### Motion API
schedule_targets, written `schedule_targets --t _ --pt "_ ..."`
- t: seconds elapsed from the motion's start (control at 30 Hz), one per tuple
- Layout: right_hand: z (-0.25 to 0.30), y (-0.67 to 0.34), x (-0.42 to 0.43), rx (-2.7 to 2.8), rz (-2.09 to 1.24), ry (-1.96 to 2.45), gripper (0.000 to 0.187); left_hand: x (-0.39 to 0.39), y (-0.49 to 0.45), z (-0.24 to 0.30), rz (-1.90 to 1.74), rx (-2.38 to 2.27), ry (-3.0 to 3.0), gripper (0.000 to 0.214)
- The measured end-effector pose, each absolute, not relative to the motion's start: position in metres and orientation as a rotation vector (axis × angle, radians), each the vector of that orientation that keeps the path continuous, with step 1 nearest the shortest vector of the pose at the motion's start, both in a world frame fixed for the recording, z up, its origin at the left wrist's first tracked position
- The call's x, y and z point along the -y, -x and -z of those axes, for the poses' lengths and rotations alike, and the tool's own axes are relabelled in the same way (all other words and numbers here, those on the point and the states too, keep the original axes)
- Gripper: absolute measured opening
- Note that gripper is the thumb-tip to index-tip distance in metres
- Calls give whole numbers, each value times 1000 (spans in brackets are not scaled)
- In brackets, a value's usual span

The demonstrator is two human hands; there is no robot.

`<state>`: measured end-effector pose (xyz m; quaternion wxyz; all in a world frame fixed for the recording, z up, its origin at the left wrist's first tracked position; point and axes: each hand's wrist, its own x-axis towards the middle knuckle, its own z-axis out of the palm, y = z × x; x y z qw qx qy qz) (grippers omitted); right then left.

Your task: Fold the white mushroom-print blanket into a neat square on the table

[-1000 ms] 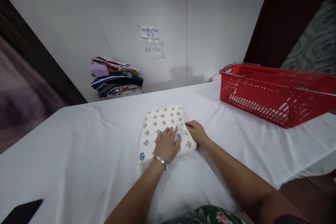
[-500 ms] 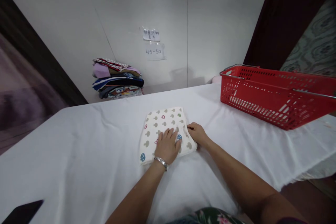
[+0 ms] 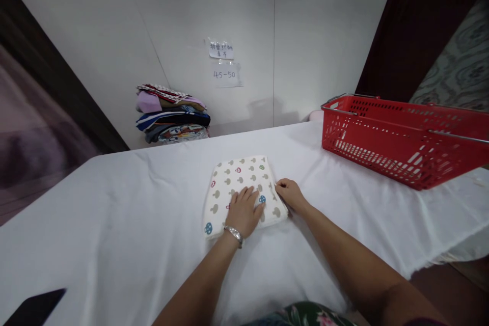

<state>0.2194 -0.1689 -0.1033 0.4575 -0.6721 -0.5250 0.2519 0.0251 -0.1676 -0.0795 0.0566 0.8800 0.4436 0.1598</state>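
A folded white cloth printed with small mushrooms, mostly grey-beige with a few red, blue and green ones, lies flat on the table in front of me. My left hand, with a silver bracelet at the wrist, rests palm down on its near middle, fingers stretched out. At the cloth's right edge, my right hand has its fingers curled and pinched together on the edge of the fabric. The fingertips there are partly hidden.
A white tablecloth covers the table. A red plastic basket with metal handles stands at the right. Several folded fabrics form a pile by the wall at the back left. A dark flat object lies at the near left.
Almost nothing differs. My right hand has shifted very slightly along the cloth's right edge; the left hand stays flat on the cloth.
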Motion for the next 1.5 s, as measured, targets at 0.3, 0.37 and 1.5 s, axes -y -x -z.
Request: schedule_targets --t 0.3,0.37,1.5 --pt "105 -219 167 1308 -706 1602 16 162 -14 76 -389 -1512 -2669 49" --pt "104 -219 165 1329 -695 1611 16 165 -16 81 -370 -1514 -2716 48" --pt "92 -236 32 1371 -514 1965 15 168 -16 83 -455 -1506 -2699 46"
